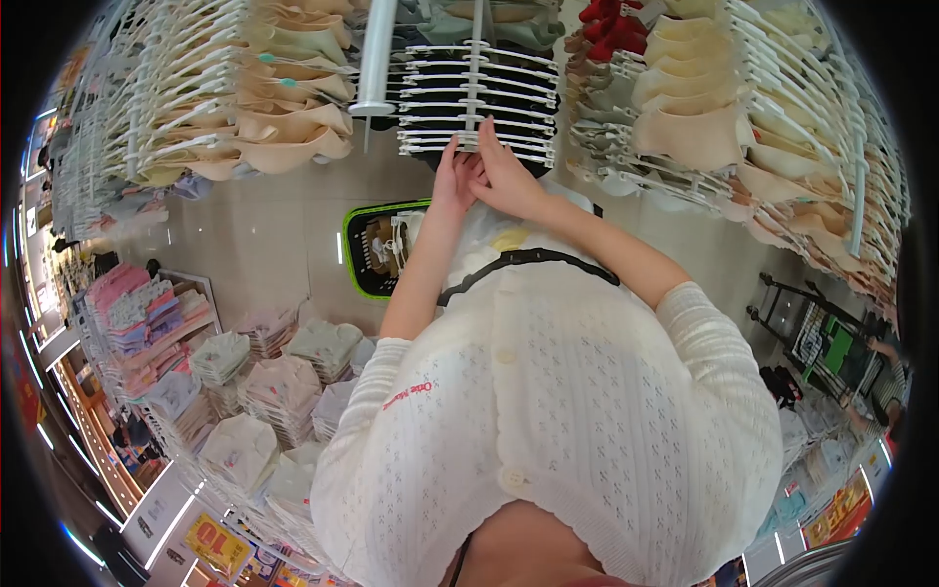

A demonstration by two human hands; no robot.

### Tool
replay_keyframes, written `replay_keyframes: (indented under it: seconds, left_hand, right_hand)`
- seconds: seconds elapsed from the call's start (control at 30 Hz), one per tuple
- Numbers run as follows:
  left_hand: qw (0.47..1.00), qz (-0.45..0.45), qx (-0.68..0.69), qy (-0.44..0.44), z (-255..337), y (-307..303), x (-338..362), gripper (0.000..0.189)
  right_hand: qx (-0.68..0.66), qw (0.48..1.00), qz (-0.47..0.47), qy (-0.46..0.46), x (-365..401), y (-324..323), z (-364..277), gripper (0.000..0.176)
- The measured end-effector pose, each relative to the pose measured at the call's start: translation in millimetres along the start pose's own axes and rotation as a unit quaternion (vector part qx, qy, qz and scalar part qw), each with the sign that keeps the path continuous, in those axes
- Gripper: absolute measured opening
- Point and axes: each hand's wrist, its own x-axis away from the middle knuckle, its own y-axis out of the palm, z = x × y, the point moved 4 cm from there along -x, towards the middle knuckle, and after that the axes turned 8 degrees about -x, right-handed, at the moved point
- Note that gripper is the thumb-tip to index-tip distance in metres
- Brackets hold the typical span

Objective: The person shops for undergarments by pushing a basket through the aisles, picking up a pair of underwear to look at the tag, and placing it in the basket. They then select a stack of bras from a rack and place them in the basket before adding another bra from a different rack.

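Both hands meet at the near end of a hanging row of black garments [533,168] on white plastic hangers [479,90]. My left hand [456,181] is at the frontmost hanger, its fingers closed around the middle part close to the rail. Crossing in from the other side, my right hand [511,184] overlaps the left fingertips. Its index finger points up along the hanger's centre, while the other fingers bend in on the same hanger. The fingertips of both hands partly hide each other.
Beige bras [284,127] hang in rows at left, with more bras [675,127] at right. A black basket with a green rim [357,256] stands on the floor beside me. Folded clothes [279,386] fill a low display at left. A cart [822,338] and another person are far right.
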Motion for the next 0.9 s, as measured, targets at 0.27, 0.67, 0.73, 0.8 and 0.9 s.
replay_keyframes:
  seconds: [0.27,0.67,0.73,0.8,0.9]
  left_hand:
    - [1.000,0.003,-0.023,0.001,1.3,-2.1,-0.7,0.063]
    - [0.999,-0.038,-0.010,0.009,0.1,2.2,13.5,0.057]
    - [0.996,0.084,-0.002,0.034,-2.7,-13.7,20.5,0.056]
    - [0.990,0.131,-0.023,0.040,-6.0,-21.4,32.1,0.064]
    - [0.943,0.210,-0.211,0.146,5.7,-17.0,54.9,0.064]
  right_hand:
    - [0.233,0.967,0.044,-0.090,4.4,1.0,-15.0,0.079]
    - [0.208,0.974,0.049,-0.082,-14.5,-17.4,-16.1,0.073]
    - [0.220,0.966,0.092,-0.102,-22.2,-25.8,-14.3,0.068]
    - [0.236,0.961,0.078,-0.123,-24.6,-26.3,-11.1,0.068]
    - [0.236,0.962,0.026,-0.134,-22.7,-16.7,-2.2,0.071]
